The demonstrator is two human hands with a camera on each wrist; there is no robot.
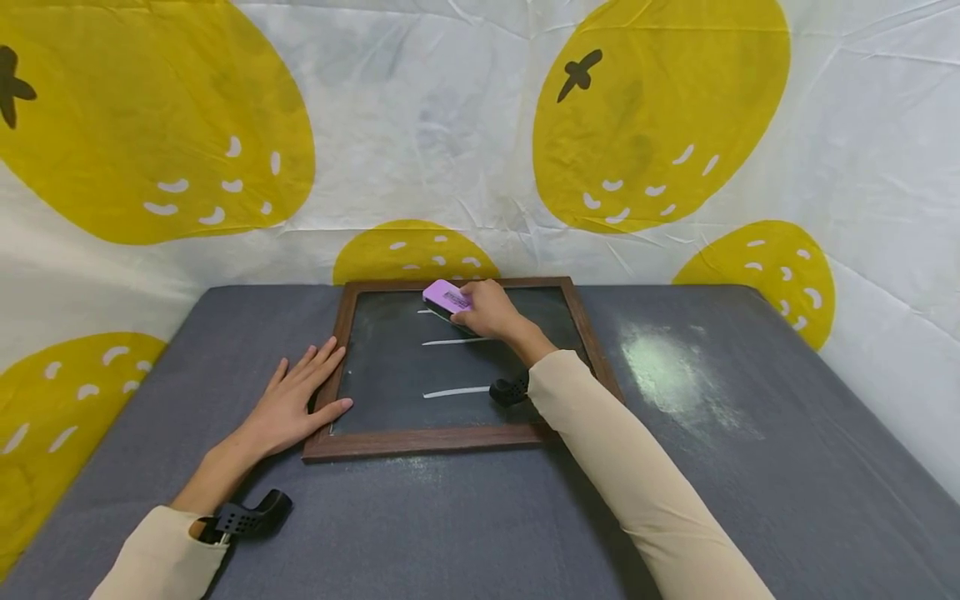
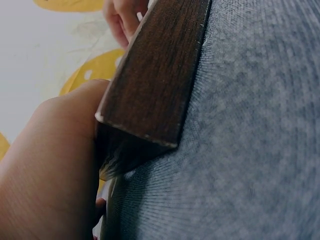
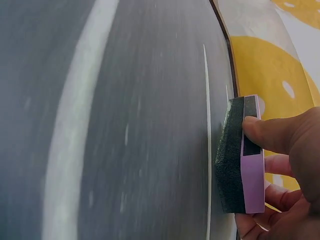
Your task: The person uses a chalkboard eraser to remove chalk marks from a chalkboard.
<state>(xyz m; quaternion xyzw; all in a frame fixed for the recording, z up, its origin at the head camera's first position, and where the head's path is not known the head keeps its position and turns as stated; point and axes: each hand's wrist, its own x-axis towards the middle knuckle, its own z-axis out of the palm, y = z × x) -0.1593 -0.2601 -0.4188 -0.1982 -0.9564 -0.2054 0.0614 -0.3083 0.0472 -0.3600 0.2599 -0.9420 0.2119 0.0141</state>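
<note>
A chalkboard [image 1: 390, 367] in a brown wooden frame lies on the grey cloth, with several white chalk lines [image 1: 453, 392] across it. My right hand [image 1: 491, 310] grips a purple eraser [image 1: 446, 295] near the board's far edge. In the right wrist view the thumb presses one side of the eraser [image 3: 252, 182], and its dark felt faces the board beside a thin chalk line [image 3: 208, 130]. Spread flat, my left hand [image 1: 292, 408] rests at the frame's left side, fingers straight, touching the wood. The left wrist view shows the frame's corner [image 2: 150, 85] beside that hand.
Pale chalk dust [image 1: 675, 375] is smeared on the grey tablecloth [image 1: 480, 525] to the right of the board. Behind the table hangs a white curtain [image 1: 420, 125] printed with yellow fruit. A black camera mount [image 1: 255, 514] sits on the left wrist.
</note>
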